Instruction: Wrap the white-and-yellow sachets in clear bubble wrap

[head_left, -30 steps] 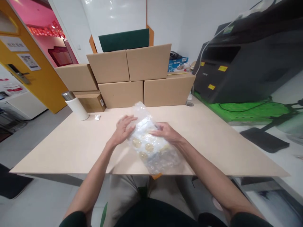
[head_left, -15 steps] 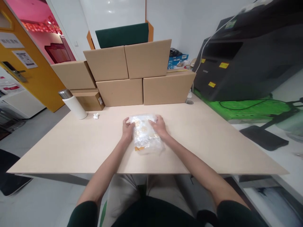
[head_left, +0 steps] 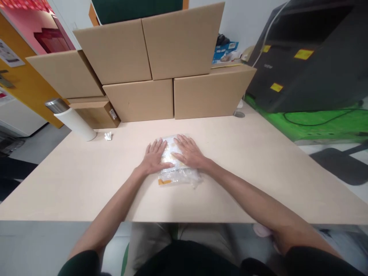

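A package in clear plastic wrap [head_left: 178,177] lies flat on the pale tabletop [head_left: 230,191] in front of me. Its near end is crumpled, with a strip of orange at the left corner. My left hand [head_left: 155,158] rests flat on its left side, fingers stretched out and pointing away from me. On the right side my right hand [head_left: 188,151] is laid on top, palm down and fingers spread. Between the two hands some pale contents show through the shiny plastic. Both palms hide parts of the package.
Cardboard boxes [head_left: 138,100] are stacked along the back of the table. A white bottle with a metal cap [head_left: 76,122] and a crumpled white scrap [head_left: 108,136] stand at the left. A large dark machine [head_left: 310,65] is at the right.
The package was gripped at its two sides, tilted up a little; now it lies flat. Both hands have let go of the edges and spread on top. My view has tipped downward.
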A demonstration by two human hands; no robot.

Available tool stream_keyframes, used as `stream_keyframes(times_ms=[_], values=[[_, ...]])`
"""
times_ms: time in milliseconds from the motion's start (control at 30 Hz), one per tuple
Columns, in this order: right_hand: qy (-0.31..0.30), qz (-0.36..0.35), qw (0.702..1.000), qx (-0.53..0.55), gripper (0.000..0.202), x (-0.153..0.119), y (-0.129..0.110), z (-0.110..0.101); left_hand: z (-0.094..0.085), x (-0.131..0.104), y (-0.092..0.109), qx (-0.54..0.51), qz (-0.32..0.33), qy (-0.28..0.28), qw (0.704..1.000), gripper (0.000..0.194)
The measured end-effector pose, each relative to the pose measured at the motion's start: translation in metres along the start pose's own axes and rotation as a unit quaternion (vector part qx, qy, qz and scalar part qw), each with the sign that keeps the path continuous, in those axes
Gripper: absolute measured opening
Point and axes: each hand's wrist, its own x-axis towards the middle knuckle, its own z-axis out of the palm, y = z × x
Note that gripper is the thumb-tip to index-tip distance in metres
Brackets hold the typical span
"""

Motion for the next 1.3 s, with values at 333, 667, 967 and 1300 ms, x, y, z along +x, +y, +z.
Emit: stream_keyframes(times_ms=[333, 667, 967, 1300], values=[[0.025, -0.002, 1.000, 0.004, 0.078, 0.001, 0.001, 0.006, -0.005, 0.005, -0.003, 0.024, 0.009, -0.030, 0.999, 0.114], [0.021, -0.002, 1.000, -0.006, 0.073, 0.000, 0.003, 0.008, 0.000, -0.002, 0.022, 0.000, 0.061, -0.016, 0.998, 0.103], [0.030, 0.000, 1.000, 0.004, 0.072, -0.003, 0.003, 0.004, 0.014, -0.005, 0.026, 0.045, 0.052, 0.047, 0.997, 0.110], [0.009, 0.059, 0.998, -0.019, 0.068, 0.003, -0.049, -0.011, 0.017, -0.004, 0.029, 0.028, 0.012, 0.038, 0.999, 0.108]])
